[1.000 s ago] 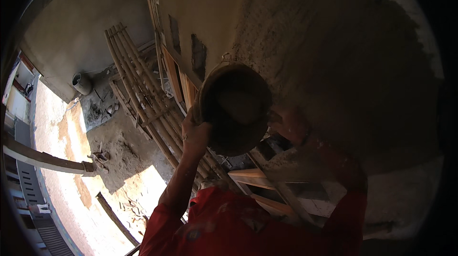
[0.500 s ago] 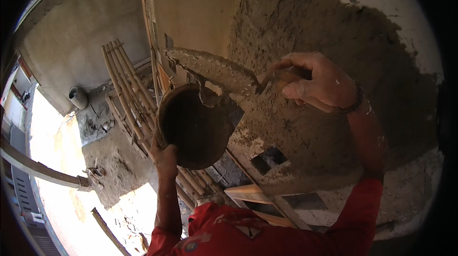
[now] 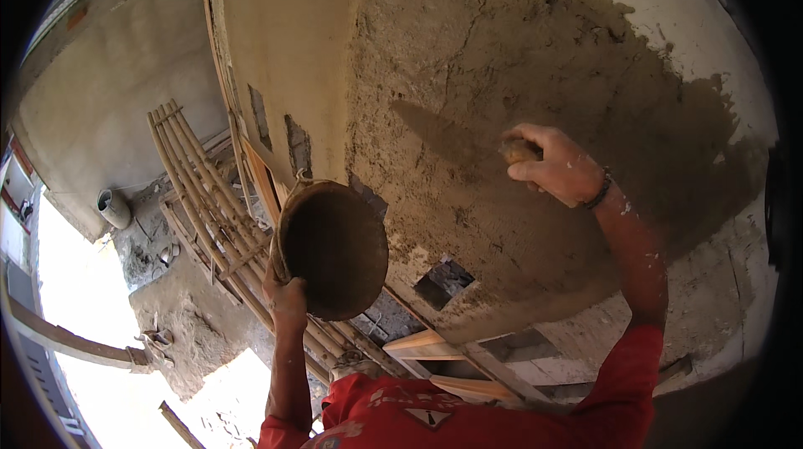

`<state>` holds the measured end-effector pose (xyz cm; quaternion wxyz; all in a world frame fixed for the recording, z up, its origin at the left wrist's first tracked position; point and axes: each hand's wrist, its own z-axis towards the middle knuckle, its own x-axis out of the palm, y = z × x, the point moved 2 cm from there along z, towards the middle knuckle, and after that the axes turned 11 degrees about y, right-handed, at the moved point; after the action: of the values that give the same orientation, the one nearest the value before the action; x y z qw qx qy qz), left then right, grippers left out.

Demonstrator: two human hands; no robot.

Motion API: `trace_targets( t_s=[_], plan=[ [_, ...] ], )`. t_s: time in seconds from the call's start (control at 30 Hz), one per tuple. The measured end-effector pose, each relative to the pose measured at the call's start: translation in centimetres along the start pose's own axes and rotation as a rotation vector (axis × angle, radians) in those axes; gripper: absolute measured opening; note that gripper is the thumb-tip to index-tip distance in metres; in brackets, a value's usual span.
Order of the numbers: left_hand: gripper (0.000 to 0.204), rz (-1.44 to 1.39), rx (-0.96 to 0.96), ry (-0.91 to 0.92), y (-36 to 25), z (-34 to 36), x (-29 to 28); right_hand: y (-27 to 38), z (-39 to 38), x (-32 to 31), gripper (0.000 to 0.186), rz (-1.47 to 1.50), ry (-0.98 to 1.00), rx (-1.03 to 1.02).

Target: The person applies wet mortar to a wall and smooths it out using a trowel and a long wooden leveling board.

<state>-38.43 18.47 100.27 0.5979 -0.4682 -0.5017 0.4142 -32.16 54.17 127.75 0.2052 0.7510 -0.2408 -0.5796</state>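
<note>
My left hand point(image 3: 287, 302) grips the rim of a round, mortar-stained bucket point(image 3: 378, 261), tilted so that its dark inside faces me. How much lies in it is too dark to tell. My right hand point(image 3: 562, 166) is closed round the handle of a trowel point(image 3: 439, 131). Its long pointed blade reaches left over the mortar-covered wall point(image 3: 510, 231) and nearly blends with it. Whether the blade touches the wall I cannot tell. Wet, rough mortar covers much of this wall, with a pale bare part at the upper right.
A rack of bamboo poles point(image 3: 196, 173) leans at the left, running below the bucket. A dark rectangular opening point(image 3: 444, 283) sits low in the wall, above a wooden frame point(image 3: 427, 342). A grey pail point(image 3: 114, 208) stands on the rubble-strewn ground at far left.
The trowel, earlier loaded with dripping mortar above the bucket, has gone to the wall and its blade now points left and slightly up. The bucket has shifted a little lower, and the view has turned.
</note>
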Motion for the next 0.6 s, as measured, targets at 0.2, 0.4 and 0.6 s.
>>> trace_targets(
  t_s=[0.2,0.4,0.6],
  plan=[
    [0.063,0.206,0.002,0.168,1.4,-1.7,5.2,-7.4,-0.5,11.5,0.049,-0.556,0.174,-0.159],
    [0.063,0.133,-0.075,0.287,2.5,-4.8,8.9,-10.1,-0.2,15.7,0.045,-0.529,0.132,-0.091],
    [0.062,0.206,-0.108,0.338,4.7,-6.5,10.6,-13.9,-2.2,19.7,0.037,-0.688,0.394,0.051]
  ],
)
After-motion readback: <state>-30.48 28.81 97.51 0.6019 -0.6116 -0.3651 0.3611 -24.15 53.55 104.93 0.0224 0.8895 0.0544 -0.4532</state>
